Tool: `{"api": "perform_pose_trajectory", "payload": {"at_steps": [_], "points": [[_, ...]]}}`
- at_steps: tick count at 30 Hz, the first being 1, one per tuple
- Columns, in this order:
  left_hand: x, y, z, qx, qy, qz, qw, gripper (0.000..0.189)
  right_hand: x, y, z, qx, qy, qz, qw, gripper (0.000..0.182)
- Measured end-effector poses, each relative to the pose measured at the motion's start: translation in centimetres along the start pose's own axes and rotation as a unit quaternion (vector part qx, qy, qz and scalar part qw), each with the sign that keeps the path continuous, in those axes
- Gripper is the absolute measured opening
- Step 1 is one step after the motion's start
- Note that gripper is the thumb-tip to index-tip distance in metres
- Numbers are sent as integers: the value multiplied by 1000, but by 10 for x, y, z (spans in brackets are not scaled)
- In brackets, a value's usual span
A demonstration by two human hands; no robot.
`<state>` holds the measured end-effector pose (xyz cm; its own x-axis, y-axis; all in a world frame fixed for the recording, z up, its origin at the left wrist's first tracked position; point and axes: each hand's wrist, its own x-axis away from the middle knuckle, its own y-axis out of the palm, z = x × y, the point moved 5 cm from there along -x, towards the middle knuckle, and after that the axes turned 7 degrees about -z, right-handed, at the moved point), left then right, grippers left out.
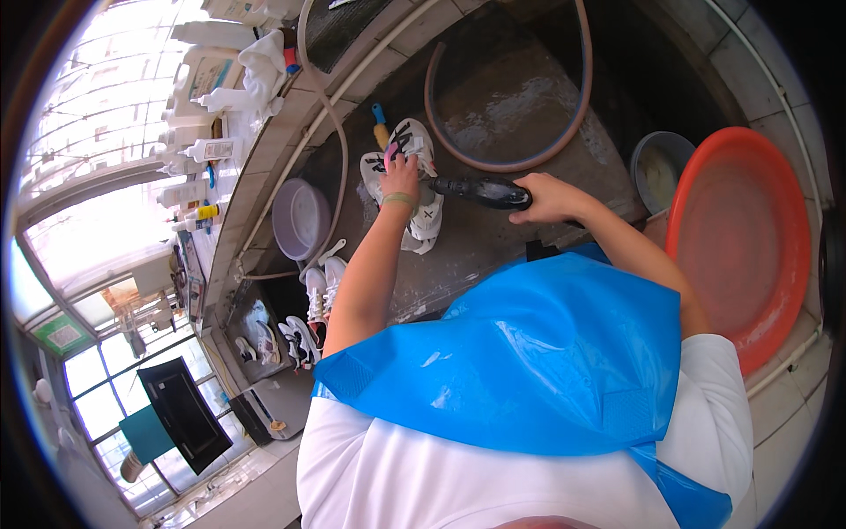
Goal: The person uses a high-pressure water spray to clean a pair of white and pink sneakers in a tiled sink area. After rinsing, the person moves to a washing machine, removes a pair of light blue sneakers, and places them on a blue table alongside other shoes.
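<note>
A pair of white sneakers with black markings (423,228) lies on the dark, wet work surface (462,248). My left hand (400,177) grips the upper part of these shoes, beside a small pink patch whose nature I cannot tell. In my right hand (552,198) is a black handheld power tool (486,192), its narrow front end pointing left at the shoes near my left fingers. Whether its tip touches them is hidden. Just beyond the shoes lies a brush with a blue handle and yellow bristles (380,134).
A hose (502,165) loops across the surface. To the left stands a pale purple basin (301,218), with more sneakers (317,291) below it. On the right are a grey bucket (661,165) and a large orange tub (740,244). Bottles (211,151) line the tiled ledge.
</note>
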<state>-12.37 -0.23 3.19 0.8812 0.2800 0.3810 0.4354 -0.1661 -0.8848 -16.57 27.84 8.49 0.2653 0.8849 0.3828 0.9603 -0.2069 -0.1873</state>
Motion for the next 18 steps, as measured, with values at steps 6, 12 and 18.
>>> {"api": "perform_pose_trajectory", "payload": {"at_steps": [6, 12, 18], "points": [[-25, 7, 5, -215, 35, 23, 976, 15, 6, 1, 5, -3, -7, 11, 1000, 31], [-15, -4, -26, 103, 57, 20, 993, 19, 10, -3, 4, -26, -8, 14, 1000, 30], [-12, -2, -37, 282, 16, 97, 954, 26, -2, -1, -15, -9, -13, -10, 1000, 27]]}}
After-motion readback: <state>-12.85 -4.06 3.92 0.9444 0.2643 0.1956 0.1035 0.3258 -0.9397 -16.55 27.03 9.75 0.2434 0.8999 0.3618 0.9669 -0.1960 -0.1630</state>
